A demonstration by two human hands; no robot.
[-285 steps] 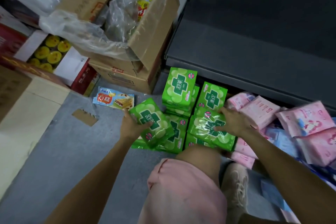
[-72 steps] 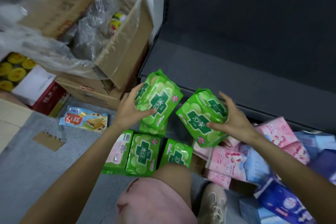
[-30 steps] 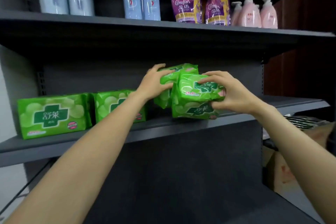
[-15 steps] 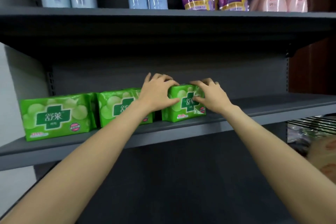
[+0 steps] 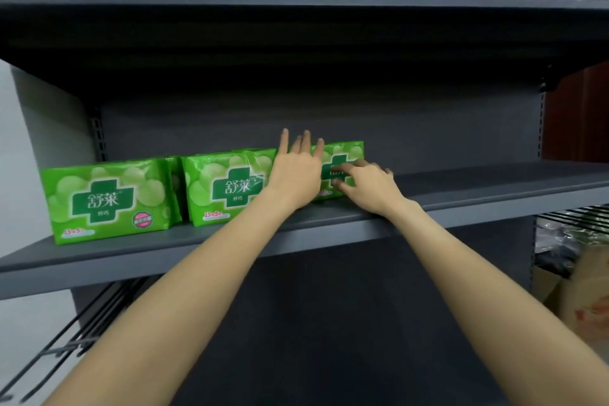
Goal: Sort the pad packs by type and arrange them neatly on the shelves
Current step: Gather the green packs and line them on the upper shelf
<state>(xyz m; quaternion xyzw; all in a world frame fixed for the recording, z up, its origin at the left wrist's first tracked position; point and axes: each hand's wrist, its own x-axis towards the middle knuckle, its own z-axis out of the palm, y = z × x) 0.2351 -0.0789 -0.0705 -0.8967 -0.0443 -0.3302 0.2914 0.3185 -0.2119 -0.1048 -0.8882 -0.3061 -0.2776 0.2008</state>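
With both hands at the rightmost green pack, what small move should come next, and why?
Probably draw both hands back. The rightmost pack stands upright on the shelf in line with its neighbour; the left hand is open and the right hand only touches its front.

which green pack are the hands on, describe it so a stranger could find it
On the grey middle shelf, three green packs stand in a row. It is the rightmost pack, the only one half hidden by the left hand and right hand.

Dim, soft frontal light; deep shadow under the upper shelf (image 5: 296, 43); edges bowed, top-right corner blurred.
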